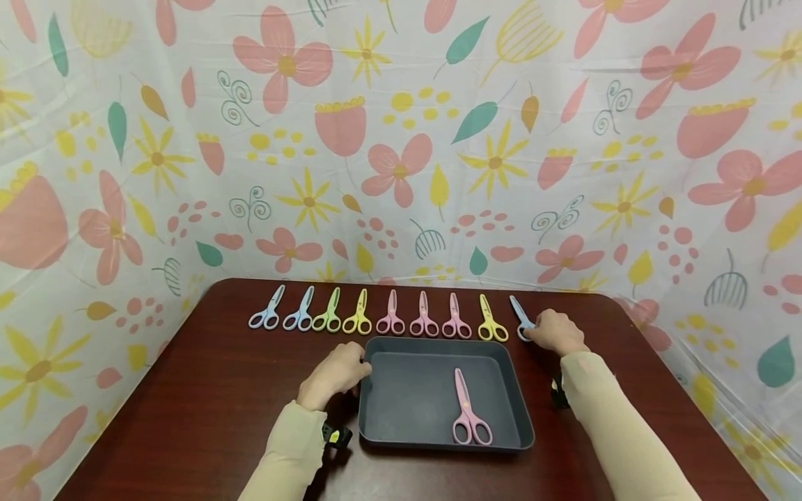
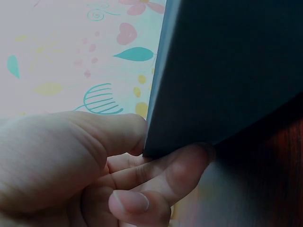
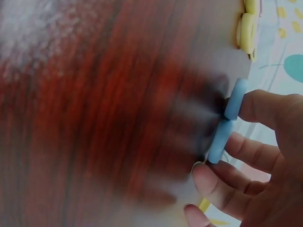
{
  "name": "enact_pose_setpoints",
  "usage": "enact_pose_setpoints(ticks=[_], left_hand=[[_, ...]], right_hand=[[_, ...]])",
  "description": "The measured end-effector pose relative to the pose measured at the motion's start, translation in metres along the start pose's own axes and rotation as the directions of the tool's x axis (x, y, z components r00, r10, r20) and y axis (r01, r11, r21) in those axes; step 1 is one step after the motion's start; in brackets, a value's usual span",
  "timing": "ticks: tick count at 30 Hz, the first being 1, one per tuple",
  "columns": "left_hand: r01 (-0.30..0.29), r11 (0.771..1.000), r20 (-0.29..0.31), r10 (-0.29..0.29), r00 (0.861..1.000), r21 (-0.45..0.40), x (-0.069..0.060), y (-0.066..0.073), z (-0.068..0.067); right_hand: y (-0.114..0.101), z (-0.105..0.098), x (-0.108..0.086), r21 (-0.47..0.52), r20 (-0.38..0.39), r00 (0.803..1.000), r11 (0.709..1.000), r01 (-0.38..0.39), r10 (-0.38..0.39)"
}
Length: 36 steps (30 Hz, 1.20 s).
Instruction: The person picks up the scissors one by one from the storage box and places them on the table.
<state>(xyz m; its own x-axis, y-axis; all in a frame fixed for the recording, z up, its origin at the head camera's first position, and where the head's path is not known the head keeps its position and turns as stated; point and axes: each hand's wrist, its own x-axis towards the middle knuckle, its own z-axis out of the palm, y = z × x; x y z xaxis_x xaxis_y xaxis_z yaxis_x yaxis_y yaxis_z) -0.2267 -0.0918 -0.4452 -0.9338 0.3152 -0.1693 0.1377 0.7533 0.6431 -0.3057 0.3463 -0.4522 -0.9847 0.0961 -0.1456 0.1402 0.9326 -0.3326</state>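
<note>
My left hand (image 1: 336,374) grips the left rim of a dark grey rectangular tray (image 1: 370,417), near its far corner. In the left wrist view, the thumb lies against the tray wall (image 2: 189,94) and the fingers reach under its edge. A pair of pink scissors (image 1: 464,407) lies inside the tray, towards the right, blades pointing away. At the right end of a row, my right hand (image 1: 560,332) holds light blue scissors (image 1: 523,316) by the handles. The right wrist view shows thumb and fingers at the blue handle loops (image 3: 221,141), close to the table.
Left of the held scissors, a row runs along the back: yellow scissors (image 1: 491,320), several pink scissors (image 1: 423,316), more yellow scissors (image 1: 358,316), green scissors (image 1: 328,313) and two blue scissors (image 1: 268,309). The brown table (image 1: 207,390) meets a flower-patterned curtain (image 1: 401,229).
</note>
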Motion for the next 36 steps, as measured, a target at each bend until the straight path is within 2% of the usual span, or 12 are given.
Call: enact_pose_setpoints(ticks=[6,15,24,28,33,36], left_hand=[[-0.007,1.0,-0.005,0.006,1.0,-0.002,0.001,-0.001,0.001],[-0.005,1.0,-0.003,0.005,1.0,-0.004,0.0,-0.002,0.0],[0.005,1.0,0.004,-0.005,1.0,0.003,0.0,0.0,-0.003],[0.002,1.0,0.01,-0.002,1.0,0.006,0.0,0.0,-0.002],[0.006,1.0,0.009,-0.006,1.0,0.005,0.0,0.001,-0.003],[0.011,1.0,0.01,-0.011,1.0,0.004,-0.001,0.002,-0.004]], right_hand=[[-0.008,-0.003,-0.005,-0.022,0.013,1.0,1.0,-0.021,0.021],[-0.011,-0.006,-0.01,-0.031,0.046,0.999,1.0,-0.003,0.005],[-0.01,-0.005,-0.01,-0.047,0.053,0.999,0.999,0.012,-0.01],[-0.008,-0.005,-0.011,-0.083,0.061,0.998,0.996,0.011,-0.006],[-0.005,-0.008,-0.014,-0.148,0.015,1.0,0.989,0.026,-0.024],[-0.007,-0.012,-0.018,-0.176,-0.029,0.997,0.983,0.06,-0.066]])
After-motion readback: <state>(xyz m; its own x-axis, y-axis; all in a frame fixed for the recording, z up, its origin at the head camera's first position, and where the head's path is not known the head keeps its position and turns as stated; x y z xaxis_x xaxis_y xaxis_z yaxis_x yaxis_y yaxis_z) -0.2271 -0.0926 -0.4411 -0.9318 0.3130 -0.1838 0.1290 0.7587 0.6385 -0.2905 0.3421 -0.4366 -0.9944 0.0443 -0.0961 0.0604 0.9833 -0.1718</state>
